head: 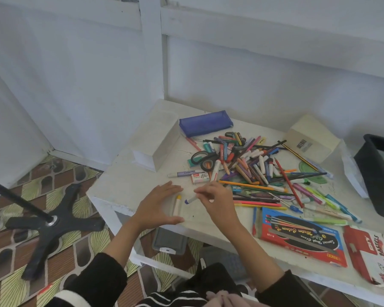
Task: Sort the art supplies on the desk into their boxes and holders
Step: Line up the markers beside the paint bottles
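A heap of markers, crayons, pencils and black-handled scissors [203, 159] covers the middle of the white desk [124, 185]. My right hand [215, 200] pinches a white marker with a purple cap [190, 200] just above the desk, near the front edge. My left hand [157, 204] lies flat with straight fingers, curved around a white marker with a yellow cap [177, 204] that lies on the desk. A blue pencil pouch [205, 122] sits at the back. A red and blue water colour box [302, 238] and a red oil pastels box [372, 253] lie at the front right.
Two beige boxes stand on the desk, one at the back left [157, 142] and one at the back right [313, 138]. A black bin [377, 173] sits at the right edge. A small staples box [199, 178] lies near the heap. A black stand base [51, 220] is on the floor left.
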Motion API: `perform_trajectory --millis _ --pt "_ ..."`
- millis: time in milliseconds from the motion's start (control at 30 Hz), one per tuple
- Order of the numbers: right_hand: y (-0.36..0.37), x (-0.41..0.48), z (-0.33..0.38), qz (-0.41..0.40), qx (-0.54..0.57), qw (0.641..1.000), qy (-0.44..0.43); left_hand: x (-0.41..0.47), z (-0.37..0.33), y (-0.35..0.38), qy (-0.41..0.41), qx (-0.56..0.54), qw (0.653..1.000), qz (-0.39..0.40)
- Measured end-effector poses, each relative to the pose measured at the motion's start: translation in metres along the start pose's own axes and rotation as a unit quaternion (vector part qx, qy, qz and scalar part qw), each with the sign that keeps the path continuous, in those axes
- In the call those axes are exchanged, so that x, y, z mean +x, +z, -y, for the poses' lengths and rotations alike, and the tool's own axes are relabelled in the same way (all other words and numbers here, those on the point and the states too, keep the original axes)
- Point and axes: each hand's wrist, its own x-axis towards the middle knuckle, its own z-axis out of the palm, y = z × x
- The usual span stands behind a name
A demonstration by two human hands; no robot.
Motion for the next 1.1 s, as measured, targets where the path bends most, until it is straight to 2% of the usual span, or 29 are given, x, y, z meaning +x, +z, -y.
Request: perform_trajectory --millis 133,367,700,800,900,1000,1100 --pt "0.012 -0.008 0.004 0.062 -0.047 0.994 -0.074 0.0 0.001 0.001 0.005 -0.008 1.0 -0.009" --pt "0.026 -0.009 0.003 0.133 -0.026 0.99 -0.036 0.0 0.004 0.005 0.011 -0.021 0.999 -0.031" --pt "0.023 -0.008 -0.002 0.146 -0.054 0.987 -0.036 0.001 0.004 0.006 0.017 -0.022 0.999 -0.025" --pt "-0.004 -0.002 -0.006 0.04 -0.026 0.999 -0.017 0.001 0.005 0.005 0.011 -0.014 1.0 -0.017" --pt "-0.045 0.008 -0.021 -0.079 -0.033 0.995 0.042 0.001 0.005 0.004 0.007 -0.003 1.0 -0.007" --pt "-0.086 0.015 -0.051 -0.137 -0.096 0.975 0.149 0.002 0.004 0.004 0.009 0.004 1.0 -0.006" --pt "-0.117 0.013 -0.083 -0.136 -0.17 0.95 0.226 0.002 0.004 0.004 0.012 0.006 1.0 -0.002"
